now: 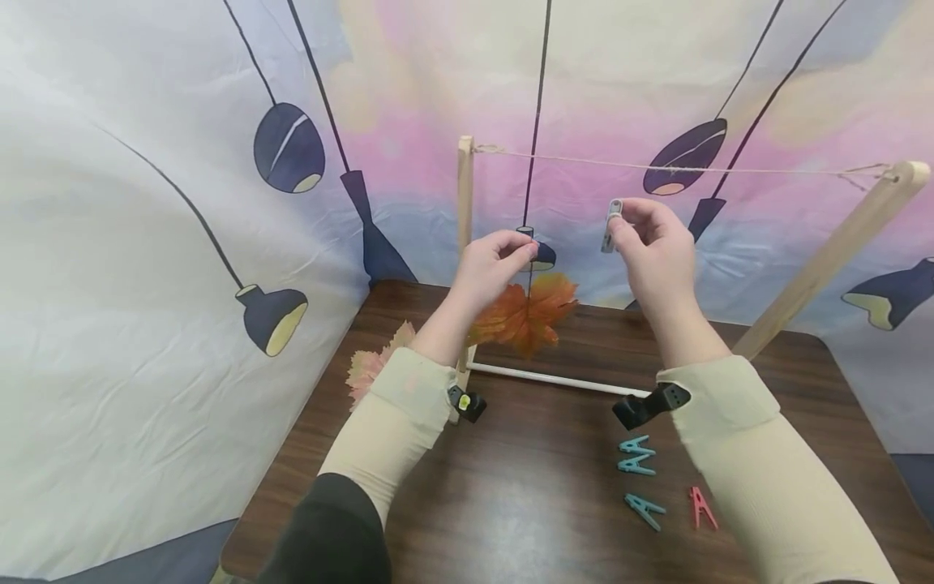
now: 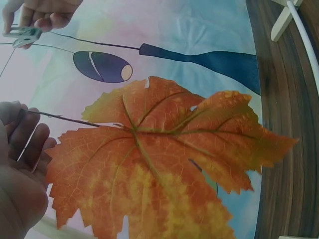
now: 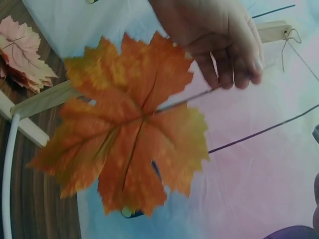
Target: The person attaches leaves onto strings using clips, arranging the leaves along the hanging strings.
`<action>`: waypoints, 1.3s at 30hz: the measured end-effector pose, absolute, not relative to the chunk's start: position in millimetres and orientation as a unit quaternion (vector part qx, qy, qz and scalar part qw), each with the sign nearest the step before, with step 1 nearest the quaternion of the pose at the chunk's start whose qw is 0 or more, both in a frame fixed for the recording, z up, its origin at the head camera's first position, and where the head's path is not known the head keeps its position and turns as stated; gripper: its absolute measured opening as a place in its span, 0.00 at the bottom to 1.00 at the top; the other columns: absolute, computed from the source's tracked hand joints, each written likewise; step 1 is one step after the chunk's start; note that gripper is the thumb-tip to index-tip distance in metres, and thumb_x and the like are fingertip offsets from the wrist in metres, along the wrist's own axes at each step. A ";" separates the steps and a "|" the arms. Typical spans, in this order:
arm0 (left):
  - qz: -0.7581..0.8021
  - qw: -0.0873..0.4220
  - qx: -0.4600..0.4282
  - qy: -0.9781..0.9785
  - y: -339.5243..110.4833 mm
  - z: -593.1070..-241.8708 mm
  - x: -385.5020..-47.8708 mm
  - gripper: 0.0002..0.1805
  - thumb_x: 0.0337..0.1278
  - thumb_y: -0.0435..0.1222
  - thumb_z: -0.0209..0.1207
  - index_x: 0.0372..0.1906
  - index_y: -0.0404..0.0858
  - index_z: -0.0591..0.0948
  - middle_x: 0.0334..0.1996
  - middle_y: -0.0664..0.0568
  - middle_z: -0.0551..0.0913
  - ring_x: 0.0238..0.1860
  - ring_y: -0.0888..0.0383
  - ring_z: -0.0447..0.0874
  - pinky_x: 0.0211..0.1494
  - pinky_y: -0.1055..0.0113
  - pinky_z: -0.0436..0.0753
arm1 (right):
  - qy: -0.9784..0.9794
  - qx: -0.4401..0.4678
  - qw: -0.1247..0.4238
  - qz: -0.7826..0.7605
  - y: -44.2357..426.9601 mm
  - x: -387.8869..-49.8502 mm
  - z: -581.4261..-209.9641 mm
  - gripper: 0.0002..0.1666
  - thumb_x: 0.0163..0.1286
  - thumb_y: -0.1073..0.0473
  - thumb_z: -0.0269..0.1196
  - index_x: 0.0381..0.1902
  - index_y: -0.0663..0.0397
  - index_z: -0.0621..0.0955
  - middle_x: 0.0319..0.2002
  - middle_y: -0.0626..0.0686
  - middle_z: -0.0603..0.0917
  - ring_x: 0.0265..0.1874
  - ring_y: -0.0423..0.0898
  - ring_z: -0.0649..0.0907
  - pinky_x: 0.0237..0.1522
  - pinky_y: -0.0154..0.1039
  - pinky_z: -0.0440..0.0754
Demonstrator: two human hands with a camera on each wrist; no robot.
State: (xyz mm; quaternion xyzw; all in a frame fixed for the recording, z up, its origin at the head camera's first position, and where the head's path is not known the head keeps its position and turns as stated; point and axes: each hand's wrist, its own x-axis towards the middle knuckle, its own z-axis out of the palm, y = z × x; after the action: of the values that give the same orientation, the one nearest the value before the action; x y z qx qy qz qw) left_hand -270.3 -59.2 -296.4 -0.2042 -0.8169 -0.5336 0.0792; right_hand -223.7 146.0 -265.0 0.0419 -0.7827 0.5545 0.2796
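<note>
Left hand point(image 1: 490, 264) pinches the stem point(image 2: 75, 119) of the orange leaf point(image 1: 529, 320), hanging below the grip; right hand point(image 1: 659, 250) pinches a clip point(image 1: 609, 235) — upper right of the leaf.

Past the fingers point(image 1: 508, 238), we see a pastel backdrop point(image 1: 416, 73) printed with cord-hung shapes: a round dark lamp point(image 1: 288, 146) up and left of them, a yellow-mouthed lamp point(image 1: 264, 312) lower left, an oval lamp point(image 1: 686, 152) upper right. Below the fingers, we find a dark wood-grain table point(image 1: 540, 450).
</note>
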 end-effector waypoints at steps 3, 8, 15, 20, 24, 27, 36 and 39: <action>-0.536 0.071 -0.204 -0.816 -56.3 -293.4 -272.6 0.13 0.61 0.43 0.59 0.44 0.40 0.83 0.41 0.56 0.84 0.41 0.63 0.79 0.44 0.69 0.76 | -0.772 0.049 0.277 0.570 141.1 -226.5 -259.8 0.16 0.64 0.55 0.60 0.48 0.55 0.80 0.36 0.45 0.81 0.28 0.37 0.76 0.32 0.29 0.71; -0.528 0.079 -0.210 -0.819 -51.2 -281.8 -277.7 0.13 0.61 0.44 0.58 0.44 0.42 0.83 0.40 0.57 0.84 0.42 0.64 0.78 0.46 0.70 0.75 | -0.751 0.072 0.278 0.595 135.6 -230.2 -248.4 0.12 0.64 0.59 0.60 0.45 0.54 0.80 0.33 0.46 0.81 0.25 0.38 0.77 0.30 0.30 0.72; -0.526 0.091 -0.229 -0.814 -42.4 -267.2 -282.7 0.11 0.62 0.43 0.58 0.42 0.41 0.83 0.38 0.57 0.84 0.40 0.66 0.78 0.46 0.72 0.74 | -0.724 0.093 0.278 0.624 133.2 -233.8 -237.5 0.12 0.63 0.62 0.60 0.46 0.55 0.80 0.33 0.46 0.81 0.23 0.39 0.77 0.30 0.30 0.73; -0.531 0.109 -0.233 -0.807 -38.6 -257.6 -283.6 0.10 0.62 0.40 0.58 0.41 0.38 0.83 0.35 0.55 0.85 0.39 0.65 0.79 0.45 0.74 0.74 | -0.724 0.100 0.275 0.624 131.6 -236.2 -234.1 0.15 0.64 0.62 0.59 0.49 0.58 0.79 0.34 0.45 0.81 0.23 0.39 0.77 0.28 0.29 0.72; -0.536 0.111 -0.236 -0.803 -37.8 -252.2 -282.5 0.09 0.62 0.39 0.58 0.40 0.38 0.83 0.33 0.55 0.85 0.39 0.64 0.79 0.45 0.74 0.75 | -0.714 0.105 0.278 0.634 130.5 -237.4 -229.5 0.13 0.64 0.64 0.59 0.46 0.58 0.80 0.33 0.46 0.81 0.21 0.40 0.77 0.26 0.29 0.72; -0.537 0.112 -0.237 -0.802 -37.8 -249.8 -283.1 0.08 0.63 0.38 0.57 0.40 0.38 0.83 0.33 0.54 0.84 0.40 0.65 0.79 0.45 0.74 0.75 | -0.705 0.112 0.282 0.641 130.6 -237.5 -226.0 0.11 0.63 0.65 0.59 0.44 0.57 0.80 0.33 0.47 0.81 0.21 0.40 0.77 0.26 0.30 0.72; -0.548 0.102 -0.230 -0.797 -40.2 -240.2 -286.7 0.09 0.63 0.37 0.57 0.40 0.36 0.82 0.33 0.53 0.84 0.38 0.63 0.79 0.43 0.73 0.75 | -0.677 0.123 0.282 0.669 129.4 -238.9 -212.9 0.10 0.61 0.66 0.60 0.41 0.56 0.81 0.33 0.50 0.82 0.20 0.41 0.76 0.25 0.31 0.71; -0.548 0.097 -0.229 -0.799 -39.6 -234.8 -287.8 0.09 0.63 0.37 0.57 0.40 0.36 0.82 0.33 0.52 0.84 0.38 0.62 0.79 0.44 0.73 0.76 | -0.670 0.124 0.280 0.677 128.8 -240.6 -207.8 0.10 0.61 0.66 0.60 0.41 0.57 0.80 0.34 0.51 0.82 0.20 0.42 0.76 0.25 0.31 0.71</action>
State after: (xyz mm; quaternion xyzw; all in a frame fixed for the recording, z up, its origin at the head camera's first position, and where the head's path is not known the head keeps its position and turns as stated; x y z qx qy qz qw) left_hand -287.8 -39.6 -234.8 -0.2285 -0.7985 -0.5485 0.0965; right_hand -240.6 128.8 -207.8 0.1241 -0.6696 0.6767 0.2799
